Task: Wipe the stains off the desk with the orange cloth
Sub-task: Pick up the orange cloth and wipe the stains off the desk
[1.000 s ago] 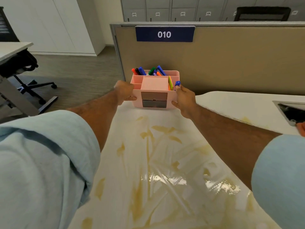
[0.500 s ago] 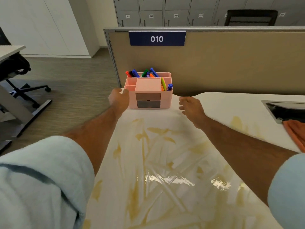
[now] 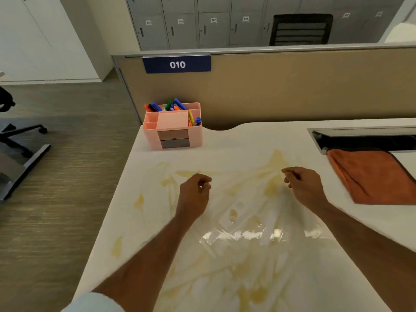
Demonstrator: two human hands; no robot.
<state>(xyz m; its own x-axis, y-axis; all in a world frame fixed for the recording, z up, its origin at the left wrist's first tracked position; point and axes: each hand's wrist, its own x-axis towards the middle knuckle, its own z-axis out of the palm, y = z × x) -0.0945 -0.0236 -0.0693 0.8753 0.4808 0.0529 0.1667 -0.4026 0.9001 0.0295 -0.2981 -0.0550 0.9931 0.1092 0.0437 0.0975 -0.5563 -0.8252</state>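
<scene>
The white desk (image 3: 225, 140) is smeared with yellowish stains (image 3: 272, 161) across its middle and near part, with a wet glossy patch close to me. The orange cloth (image 3: 371, 176) lies folded at the right, just below a cable slot. My left hand (image 3: 194, 192) hovers over the stains at the centre, fingers loosely curled, holding nothing. My right hand (image 3: 304, 185) hovers to the right of it, fingers also loosely curled and empty, a short way left of the cloth.
A pink desk organiser (image 3: 173, 127) full of coloured markers stands at the desk's far left corner. A beige partition (image 3: 292, 86) with a "010" sign backs the desk. The cable slot (image 3: 364, 140) is open at the right. An office chair base (image 3: 20, 134) stands on the floor at the left.
Both hands let go of the pink organiser at the far corner and drew back toward me over the stains. The camera view tilted right, bringing the orange cloth into sight.
</scene>
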